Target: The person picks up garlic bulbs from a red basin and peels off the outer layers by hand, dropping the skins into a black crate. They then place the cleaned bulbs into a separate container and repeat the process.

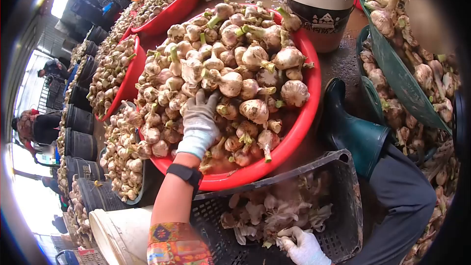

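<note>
My left hand [200,122], in a dirty white-and-grey glove, reaches into a heap of garlic bulbs [230,83] in a big red tub [294,142]. Its fingers are slightly apart and touch bulbs near the heap's front; none is plainly gripped. The bulbs have short cut stems, some green. Below, my right hand [301,245], in a whitish glove, is over a black plastic crate [343,201] with loose, papery garlic skins [274,211] in it. Its fingers are curled closed beside the skins, and what they hold, if anything, cannot be made out.
A green rubber boot [355,130] stands right of the tub. Behind is a white-and-black bucket [314,14]. Green baskets [392,64] of garlic stand at right, red tubs [130,78] and black buckets [81,120] at left. People [37,127] are at the far left.
</note>
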A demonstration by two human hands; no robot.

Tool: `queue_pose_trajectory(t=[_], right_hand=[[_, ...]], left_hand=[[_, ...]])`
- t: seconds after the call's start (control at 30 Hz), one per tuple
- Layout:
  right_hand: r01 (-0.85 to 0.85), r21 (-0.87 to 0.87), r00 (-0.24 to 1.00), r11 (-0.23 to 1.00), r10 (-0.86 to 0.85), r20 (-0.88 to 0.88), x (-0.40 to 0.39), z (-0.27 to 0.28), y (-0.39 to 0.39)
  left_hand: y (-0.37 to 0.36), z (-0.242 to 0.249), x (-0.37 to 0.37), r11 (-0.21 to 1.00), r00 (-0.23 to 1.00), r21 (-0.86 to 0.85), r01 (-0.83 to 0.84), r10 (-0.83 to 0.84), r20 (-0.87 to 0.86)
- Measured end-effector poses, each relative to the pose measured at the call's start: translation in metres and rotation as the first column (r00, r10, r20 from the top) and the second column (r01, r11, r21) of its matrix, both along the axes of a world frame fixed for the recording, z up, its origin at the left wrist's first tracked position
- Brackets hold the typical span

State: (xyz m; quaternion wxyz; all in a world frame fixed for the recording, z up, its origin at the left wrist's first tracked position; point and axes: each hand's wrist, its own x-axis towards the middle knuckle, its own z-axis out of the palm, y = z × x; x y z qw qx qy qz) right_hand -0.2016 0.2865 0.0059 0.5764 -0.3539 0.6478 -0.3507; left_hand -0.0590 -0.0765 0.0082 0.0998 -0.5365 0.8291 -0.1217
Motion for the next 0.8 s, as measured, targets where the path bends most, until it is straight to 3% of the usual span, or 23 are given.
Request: queue_pose_trajectory(t=[0.07,0.13,0.17,0.2,0.23,0.27,0.3,0.33,0.37,0.4,0.43,0.47,0.5,0.53,0.57,0.6,0.67,0.7,0.8], right_hand=[[-0.056,0.098,0.998,0.994,0.053,0.032,-0.008,0.016,-0.007],[-0.003,0.083,0.998,0.997,-0.002,0.060,-0.009,0.011,0.004],[0.030,0.076,0.994,0.997,-0.038,0.104,-0.008,0.006,0.010],[0.033,-0.025,0.999,0.999,-0.032,0.041,-0.007,0.001,0.014],[0.050,-0.081,0.998,0.995,-0.048,0.035,-0.007,0.003,0.015],[0.005,-0.115,1.000,0.993,-0.003,0.013,-0.009,0.006,0.015],[-0.044,-0.144,0.999,0.989,0.042,-0.014,-0.010,0.011,0.016],[-0.048,-0.173,0.999,0.984,0.046,-0.019,-0.011,0.022,0.017],[-0.061,-0.285,0.994,0.956,0.033,-0.103,-0.013,0.035,0.017],[-0.081,-0.390,0.983,0.917,0.009,-0.182,-0.016,0.048,0.018],[-0.093,-0.298,0.993,0.950,0.068,-0.096,-0.021,0.064,0.018],[-0.117,-0.471,0.981,0.875,0.026,-0.194,-0.021,0.065,0.019],[-0.155,-0.617,0.959,0.772,-0.033,-0.281,-0.020,0.061,0.018],[-0.215,-0.593,0.957,0.776,0.045,-0.287,-0.022,0.062,0.021],[-0.277,-0.566,0.949,0.776,0.127,-0.289,-0.024,0.061,0.025],[-0.429,-0.409,0.893,0.806,0.308,-0.329,-0.024,0.056,0.028],[-0.555,-0.416,0.813,0.720,0.365,-0.454,-0.018,0.050,0.041],[-0.628,-0.371,0.760,0.684,0.435,-0.483,-0.015,0.052,0.049],[-0.664,-0.404,0.742,0.630,0.488,-0.460,0.000,0.046,0.067]], left_hand=[[-0.012,-0.002,0.004,0.998,0.990,0.059,0.029,-0.021,-0.139],[-0.006,0.006,0.007,0.997,0.965,0.078,0.019,0.002,-0.264],[0.006,0.011,0.013,0.999,0.872,0.040,0.013,0.009,-0.490],[0.014,0.022,0.015,0.973,0.763,0.199,-0.117,0.216,-0.609],[0.032,0.037,0.021,0.961,0.646,0.267,-0.070,0.247,-0.722],[0.049,0.041,0.031,0.979,0.669,0.180,-0.099,0.199,-0.716],[0.066,0.043,0.042,1.000,0.731,-0.011,0.027,-0.027,-0.682],[0.100,0.076,0.034,0.994,0.693,0.045,0.101,-0.037,-0.720],[0.130,0.092,0.031,0.972,0.629,0.215,0.096,0.108,-0.770],[0.161,0.111,0.021,0.845,0.347,0.526,0.098,0.466,-0.814],[0.188,0.107,0.024,0.803,0.311,0.588,0.098,0.536,-0.785],[0.215,0.096,0.026,0.828,0.240,0.542,0.143,0.503,-0.831],[0.249,0.105,0.021,0.669,-0.058,0.683,0.292,0.725,-0.686],[0.280,0.114,0.018,0.603,-0.118,0.738,0.302,0.792,-0.599],[0.310,0.102,0.019,0.611,-0.112,0.742,0.275,0.787,-0.607],[0.337,0.086,0.024,0.622,-0.192,0.736,0.269,0.783,-0.592],[0.376,0.040,0.038,0.687,-0.350,0.700,0.195,0.716,-0.604],[0.389,0.042,0.036,0.724,-0.425,0.680,0.117,0.655,-0.625],[0.418,0.048,0.043,0.645,-0.558,0.762,0.059,0.654,-0.511]])
